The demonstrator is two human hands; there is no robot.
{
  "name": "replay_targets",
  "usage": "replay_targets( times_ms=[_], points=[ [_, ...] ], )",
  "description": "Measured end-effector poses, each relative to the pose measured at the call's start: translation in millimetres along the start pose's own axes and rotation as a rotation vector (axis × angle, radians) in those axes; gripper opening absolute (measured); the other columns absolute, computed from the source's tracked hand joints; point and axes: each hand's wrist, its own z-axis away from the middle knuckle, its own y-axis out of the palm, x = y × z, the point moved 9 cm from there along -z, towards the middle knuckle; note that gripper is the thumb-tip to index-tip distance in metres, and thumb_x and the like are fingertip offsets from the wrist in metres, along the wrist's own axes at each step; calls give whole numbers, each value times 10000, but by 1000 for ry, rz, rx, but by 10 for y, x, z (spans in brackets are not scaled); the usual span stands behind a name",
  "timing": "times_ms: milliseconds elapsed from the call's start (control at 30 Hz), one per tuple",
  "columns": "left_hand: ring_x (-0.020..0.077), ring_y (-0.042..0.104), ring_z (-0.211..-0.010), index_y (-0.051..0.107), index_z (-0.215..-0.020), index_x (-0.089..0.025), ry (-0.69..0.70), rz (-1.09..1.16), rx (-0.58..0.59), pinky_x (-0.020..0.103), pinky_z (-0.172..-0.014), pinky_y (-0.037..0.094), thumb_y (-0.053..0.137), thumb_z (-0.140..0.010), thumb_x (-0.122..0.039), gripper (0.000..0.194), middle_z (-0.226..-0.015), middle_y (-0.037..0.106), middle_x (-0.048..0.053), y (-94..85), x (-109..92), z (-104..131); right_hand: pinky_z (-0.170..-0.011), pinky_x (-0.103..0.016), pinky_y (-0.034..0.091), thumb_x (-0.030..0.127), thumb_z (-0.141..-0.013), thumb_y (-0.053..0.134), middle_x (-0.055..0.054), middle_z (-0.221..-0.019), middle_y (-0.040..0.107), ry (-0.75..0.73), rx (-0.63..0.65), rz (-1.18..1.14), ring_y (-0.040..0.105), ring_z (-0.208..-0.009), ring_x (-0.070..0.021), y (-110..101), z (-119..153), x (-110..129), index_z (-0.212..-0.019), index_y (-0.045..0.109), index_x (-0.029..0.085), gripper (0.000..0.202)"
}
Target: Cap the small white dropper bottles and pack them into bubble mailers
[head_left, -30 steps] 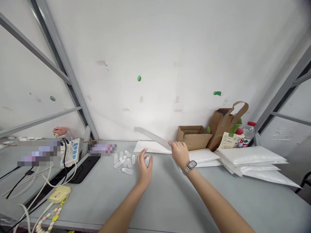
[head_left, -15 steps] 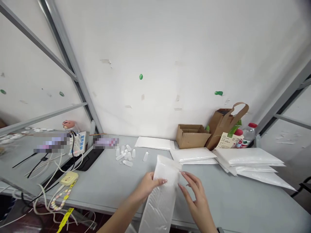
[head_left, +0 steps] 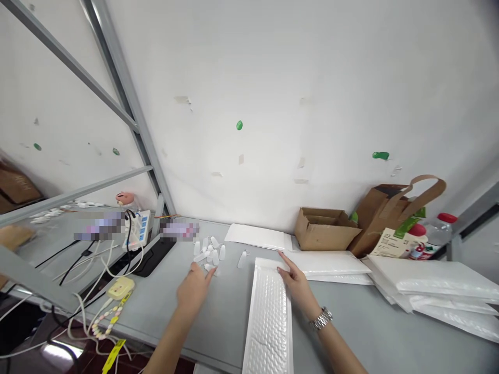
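A long white bubble mailer lies on the grey table in front of me, its near end running out at the bottom of the view. My right hand is at its upper right corner, index finger stretched out and thumb apart, touching the mailer's edge. My left hand reaches down at the near side of a small pile of white oval tags, thumb and forefinger apart; its other fingers are partly hidden. One more white tag lies alone to the right of the pile.
Behind are a flat white envelope and an open cardboard box. Stacked mailers, a brown paper bag and a red-capped bottle stand right. A black phone-like slab, a power strip and cables are left.
The mailer, held up in my left hand before, now lies on the table with its bubbled face showing. My left hand has moved left to the tags; my right stays by the mailer's top.
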Motion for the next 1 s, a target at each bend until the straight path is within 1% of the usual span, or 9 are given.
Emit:
replay_targets(
  times_ms=[67, 167, 267, 367, 533, 667, 767, 867, 1000],
  points=[
    [360, 618, -843, 462, -964, -148, -40, 63, 47, 426, -683, 432, 370, -782, -556, 456, -877, 644, 204, 86, 80, -112, -774, -390, 509, 431, -799, 516, -48, -894, 703, 1, 45, -58, 635, -817, -226, 121, -47, -71, -1144, 610, 217, 417],
    [388, 616, -858, 487, -931, -149, -43, 123, 89, 464, -709, 427, 380, -762, -571, 467, -862, 640, 218, 207, 62, -217, -946, -427, 419, 443, -794, 518, -64, -1118, 641, -3, 69, -122, 570, -1054, -251, 248, -22, -131, -1035, 676, 217, 366],
    [398, 612, -878, 527, -846, -151, -28, 122, 124, 480, -732, 420, 421, -737, -543, 421, -846, 639, 218, 249, 11, -333, -954, -431, 418, 431, -799, 517, -63, -1114, 644, 19, 86, -125, 579, -1047, -244, 315, 49, -172, -1037, 673, 228, 349],
    [360, 627, -833, 528, -708, -189, -15, 117, 169, 441, -711, 434, 484, -697, -465, 279, -768, 653, 157, 251, 2, -432, -928, -436, 440, 430, -793, 528, -67, -1063, 668, 39, 101, -128, 601, -1006, -250, 339, 83, -193, -987, 694, 230, 324],
    [293, 623, -740, 466, -609, -223, -1, 87, 165, 360, -647, 431, 499, -663, -374, 163, -697, 650, 84, 233, 90, -396, -901, -423, 451, 432, -783, 519, -68, -1029, 682, 54, 185, -111, 613, -977, -248, 398, 42, -203, -942, 709, 220, 327],
    [277, 621, -730, 490, -679, -211, 35, 95, 131, 336, -638, 420, 498, -669, -337, 126, -724, 649, 82, 204, 137, -289, -901, -409, 440, 420, -789, 502, -62, -1005, 691, 39, 240, -81, 612, -968, -241, 412, 37, -194, -902, 718, 221, 315],
    [233, 630, -770, 511, -906, -195, 76, 156, 113, 302, -663, 429, 450, -730, -332, 231, -802, 659, 65, 159, 108, -233, -901, -406, 434, 421, -787, 512, -62, -1008, 689, 56, 246, -80, 606, -969, -243, 389, 48, -216, -912, 715, 216, 314],
    [201, 626, -805, 443, -1104, -194, 148, 424, 109, 295, -733, 436, 468, -745, -363, 397, -846, 653, 49, 136, -37, -168, -876, -430, 445, 440, -754, 569, -74, -1021, 684, 80, 246, -75, 606, -951, -263, 363, 48, -244, -964, 701, 209, 339],
    [210, 629, -826, 465, -1031, -197, 258, 977, 214, 321, -750, 458, 602, -649, -395, 451, -880, 649, 63, 273, -405, -4, -886, -408, 445, 489, -699, 632, -76, -1093, 655, 108, 279, -115, 588, -1003, -263, 373, 49, -255, -1029, 675, 208, 435]
  ],
)
